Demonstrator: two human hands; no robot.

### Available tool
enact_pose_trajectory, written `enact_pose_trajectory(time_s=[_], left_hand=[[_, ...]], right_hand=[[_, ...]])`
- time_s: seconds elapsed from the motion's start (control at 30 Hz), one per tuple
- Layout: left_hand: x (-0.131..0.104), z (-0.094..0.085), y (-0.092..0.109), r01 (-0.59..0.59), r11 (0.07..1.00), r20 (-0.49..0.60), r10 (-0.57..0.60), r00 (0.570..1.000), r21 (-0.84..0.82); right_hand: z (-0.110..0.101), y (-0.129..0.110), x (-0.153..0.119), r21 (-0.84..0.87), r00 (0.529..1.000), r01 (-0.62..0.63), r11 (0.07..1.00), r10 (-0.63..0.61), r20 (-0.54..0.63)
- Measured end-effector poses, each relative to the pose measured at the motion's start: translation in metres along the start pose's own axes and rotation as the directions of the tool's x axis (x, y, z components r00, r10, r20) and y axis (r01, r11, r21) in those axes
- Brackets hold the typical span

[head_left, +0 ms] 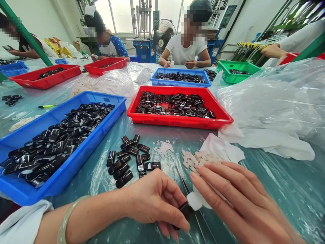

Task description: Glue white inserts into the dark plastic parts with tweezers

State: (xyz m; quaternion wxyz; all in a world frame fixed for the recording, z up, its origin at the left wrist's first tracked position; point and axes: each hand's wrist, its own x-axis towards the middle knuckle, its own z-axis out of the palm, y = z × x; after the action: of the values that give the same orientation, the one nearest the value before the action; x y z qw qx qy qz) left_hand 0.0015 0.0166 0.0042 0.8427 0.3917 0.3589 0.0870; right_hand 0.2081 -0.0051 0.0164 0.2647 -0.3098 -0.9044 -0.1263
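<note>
My left hand, with a pale bangle at its wrist, is closed round a glossy black part, held between thumb and fingers. A white piece touches the right end of that part. My right hand is over it from the right, fingers long and close together, bent toward the white piece; its thumb is hidden. Metal tweezers lie on the table beneath and between the hands. Several loose black parts lie beyond my left hand, near small white scraps and a pile of cream-coloured pieces.
A blue tray of black parts stands at the left, a red tray of them ahead. Plastic bags and a white cloth lie at the right. Across the table sit people among more trays.
</note>
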Motion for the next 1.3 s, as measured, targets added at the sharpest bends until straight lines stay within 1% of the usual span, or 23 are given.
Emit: enact_pose_trajectory(time_s=[0.17, 0.37, 0.47, 0.57, 0.67, 0.73, 0.77, 0.8, 0.83, 0.87, 0.9, 0.93, 0.97, 1.0, 1.03, 1.07, 1.1, 1.13, 1.17, 1.23, 1.3], left_hand=[[0.0, 0.001, 0.0, -0.001, 1.0, -0.025, 0.001, 1.0, 0.003], [-0.002, 0.002, 0.004, -0.004, 1.0, -0.036, 0.005, 0.999, 0.02], [-0.002, 0.002, 0.005, -0.009, 1.0, -0.024, 0.01, 1.0, 0.022], [-0.002, 0.002, 0.004, -0.004, 1.0, -0.023, 0.004, 1.0, 0.017], [-0.002, 0.002, 0.002, -0.038, 0.999, -0.032, 0.038, 0.999, -0.004], [-0.003, 0.001, 0.002, -0.073, 0.997, -0.044, 0.073, 0.996, -0.015], [-0.003, 0.001, 0.003, -0.09, 0.996, -0.05, 0.089, 0.995, -0.015], [-0.003, 0.002, 0.003, -0.107, 0.994, -0.06, 0.107, 0.992, -0.009], [-0.004, 0.002, 0.004, -0.125, 0.992, -0.073, 0.125, 0.99, 0.001], [-0.004, 0.002, 0.005, -0.143, 0.99, -0.09, 0.144, 0.985, 0.014], [-0.004, 0.003, 0.006, -0.16, 0.987, -0.108, 0.163, 0.981, 0.032], [-0.004, 0.003, 0.007, -0.173, 0.983, -0.128, 0.178, 0.976, 0.054], [-0.004, 0.004, 0.007, -0.182, 0.98, -0.15, 0.193, 0.97, 0.084], [-0.004, 0.004, 0.007, -0.188, 0.975, -0.17, 0.207, 0.963, 0.119], [-0.003, 0.005, 0.007, -0.196, 0.968, -0.185, 0.224, 0.957, 0.157], [-0.003, 0.005, 0.007, -0.208, 0.958, -0.198, 0.246, 0.949, 0.196], [-0.002, 0.006, 0.006, -0.22, 0.947, -0.206, 0.269, 0.941, 0.233], [-0.002, 0.006, 0.005, -0.233, 0.935, -0.212, 0.293, 0.932, 0.266], [-0.002, 0.006, 0.005, -0.244, 0.924, -0.216, 0.313, 0.925, 0.294], [-0.001, 0.007, 0.004, -0.246, 0.908, -0.223, 0.332, 0.916, 0.34], [-0.001, 0.006, 0.003, -0.24, 0.896, -0.229, 0.34, 0.912, 0.374]], right_hand=[[-0.002, -0.001, 0.0, 0.005, 1.0, 0.013, 1.0, -0.013, 0.009], [-0.004, 0.009, 0.001, 0.021, 0.998, 0.049, 0.999, -0.049, 0.034], [-0.002, 0.013, 0.001, 0.08, 0.999, 0.034, 0.996, -0.037, 0.036], [0.001, 0.014, 0.002, 0.171, 0.996, -0.028, 0.985, 0.014, 0.082], [0.006, 0.016, 0.002, 0.205, 0.994, -0.103, 0.973, 0.092, 0.064], [0.007, 0.018, 0.0, 0.225, 0.977, -0.212, 0.951, 0.21, 0.032], [0.006, 0.02, -0.001, 0.248, 0.953, -0.296, 0.922, 0.301, 0.02], [0.005, 0.022, -0.002, 0.276, 0.911, -0.402, 0.873, 0.413, 0.021], [0.003, 0.024, -0.004, 0.299, 0.841, -0.523, 0.798, 0.54, 0.032], [0.0, 0.027, -0.007, 0.311, 0.744, -0.644, 0.699, 0.667, 0.038], [-0.004, 0.03, -0.01, 0.313, 0.625, -0.747, 0.586, 0.78, 0.034], [-0.007, 0.033, -0.013, 0.313, 0.502, -0.825, 0.47, 0.865, 0.026], [-0.011, 0.037, -0.017, 0.314, 0.382, -0.879, 0.359, 0.924, 0.014], [-0.014, 0.041, -0.022, 0.317, 0.273, -0.912, 0.259, 0.962, -0.002], [-0.017, 0.046, -0.026, 0.316, 0.178, -0.933, 0.173, 0.984, -0.011], [-0.019, 0.051, -0.031, 0.303, 0.099, -0.948, 0.1, 0.995, -0.019], [-0.021, 0.055, -0.037, 0.272, 0.036, -0.961, 0.042, 0.999, -0.027], [-0.021, 0.059, -0.041, 0.238, -0.007, -0.971, 0.002, 0.999, -0.035], [-0.022, 0.063, -0.046, 0.208, -0.031, -0.978, -0.021, 0.999, -0.044], [-0.02, 0.068, -0.053, 0.175, -0.039, -0.984, -0.033, 0.999, -0.034], [-0.018, 0.072, -0.058, 0.176, -0.016, -0.984, -0.012, 1.0, -0.024]])
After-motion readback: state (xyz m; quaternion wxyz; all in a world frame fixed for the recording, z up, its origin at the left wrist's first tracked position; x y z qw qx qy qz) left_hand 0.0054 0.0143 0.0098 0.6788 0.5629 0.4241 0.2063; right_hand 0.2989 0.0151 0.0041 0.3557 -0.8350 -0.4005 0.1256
